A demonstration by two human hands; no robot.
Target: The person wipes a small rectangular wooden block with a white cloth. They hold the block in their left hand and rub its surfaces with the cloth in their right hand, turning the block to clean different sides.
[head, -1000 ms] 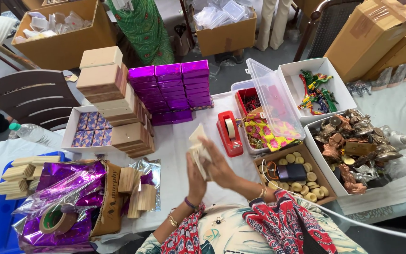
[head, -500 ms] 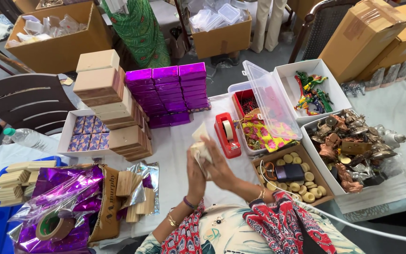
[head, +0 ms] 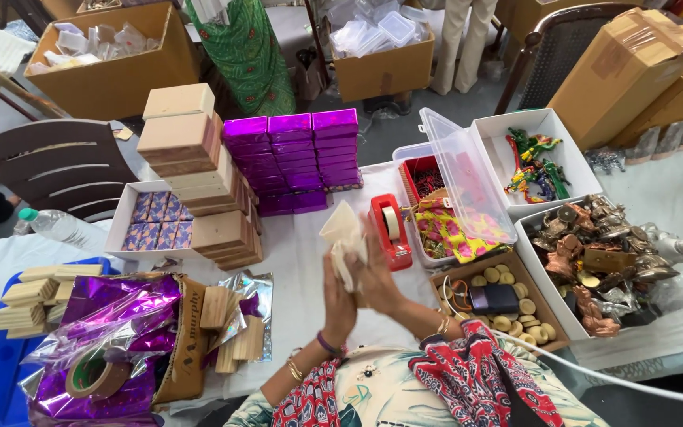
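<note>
Both my hands are raised over the white table (head: 298, 261) and hold a small cream-coloured paper piece (head: 343, 236), crumpled or folded, between them. My left hand (head: 339, 296) presses against it from the left. My right hand (head: 377, 277) wraps its other side. Just beyond my hands stands a red tape dispenser (head: 389, 229).
Stacked wooden boxes (head: 191, 166) and purple boxes (head: 294, 158) stand at the back. A clear-lidded bin (head: 456, 198), a box of round pieces (head: 499, 304) and a tray of metal figures (head: 602, 261) sit on the right. Purple foil (head: 112, 332) with a tape roll (head: 92, 375) lies on the left.
My hands keep working the paper piece between them, shifting slightly; the camera view has drifted a little. Nothing else moved.
</note>
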